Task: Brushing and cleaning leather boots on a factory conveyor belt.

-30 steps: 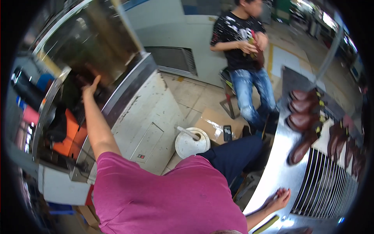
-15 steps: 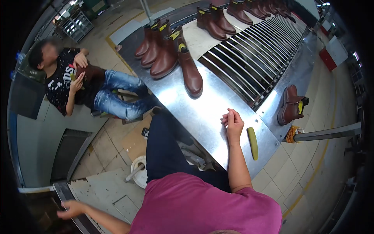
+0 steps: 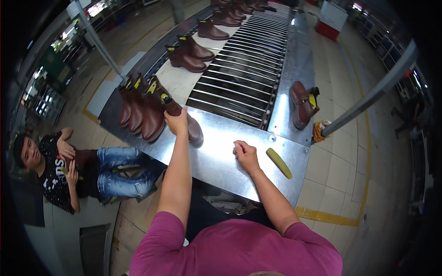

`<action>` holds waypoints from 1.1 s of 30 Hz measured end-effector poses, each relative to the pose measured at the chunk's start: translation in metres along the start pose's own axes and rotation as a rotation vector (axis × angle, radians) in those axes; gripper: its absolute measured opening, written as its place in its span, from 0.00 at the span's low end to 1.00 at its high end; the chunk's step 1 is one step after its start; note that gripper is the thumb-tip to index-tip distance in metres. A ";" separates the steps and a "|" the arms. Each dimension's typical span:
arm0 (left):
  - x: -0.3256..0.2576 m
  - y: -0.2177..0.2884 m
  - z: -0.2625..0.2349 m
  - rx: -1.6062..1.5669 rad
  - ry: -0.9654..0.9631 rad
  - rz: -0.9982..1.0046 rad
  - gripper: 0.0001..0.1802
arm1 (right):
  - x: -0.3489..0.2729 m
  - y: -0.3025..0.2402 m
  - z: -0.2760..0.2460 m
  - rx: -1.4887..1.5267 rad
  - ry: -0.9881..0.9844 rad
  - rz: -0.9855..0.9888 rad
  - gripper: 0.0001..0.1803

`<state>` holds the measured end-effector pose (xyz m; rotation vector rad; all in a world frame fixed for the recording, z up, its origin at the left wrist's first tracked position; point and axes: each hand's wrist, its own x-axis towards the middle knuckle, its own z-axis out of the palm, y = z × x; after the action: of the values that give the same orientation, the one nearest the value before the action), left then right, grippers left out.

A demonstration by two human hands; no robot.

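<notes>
Now, left grip (image 3: 176, 123): I see it clasping a brown ankle boot (image 3: 195, 132)
Right grip (image 3: 247, 158): loosely closed
Olive strip (image 3: 279, 163): by the bench's (image 3: 214, 161) near right corner

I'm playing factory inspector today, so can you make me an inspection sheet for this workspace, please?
Surface: shiny metal table, joined to a rack of metal rods.
Job's things: brown boot standing beside similar boots; olive-green strip lying on the table.
Clutter: pale things beneath the table edge, too unclear to name.
Hands: left hand against the brown boot, grip partly hidden; right hand curled, nothing visible in it.
Cables: nothing seen.
Surroundings: tiled floor, metal pole, seated person holding a boot.
</notes>
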<state>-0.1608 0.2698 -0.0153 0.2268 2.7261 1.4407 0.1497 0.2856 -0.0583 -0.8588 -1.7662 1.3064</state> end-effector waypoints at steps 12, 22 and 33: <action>-0.070 0.017 -0.091 -0.649 -1.333 0.424 0.39 | 0.009 -0.112 -0.001 1.370 -0.338 0.417 0.49; -0.113 0.035 -0.064 -0.748 -1.048 0.156 0.53 | -0.033 -0.173 0.030 0.858 -0.183 0.211 0.43; -0.102 0.030 -0.060 -0.690 -1.032 0.172 0.52 | -0.032 -0.178 0.038 0.799 -0.150 0.149 0.46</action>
<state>-0.0636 0.2217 0.0406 0.8655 1.3603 1.5665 0.1190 0.1970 0.1007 -0.4389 -1.1131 2.0044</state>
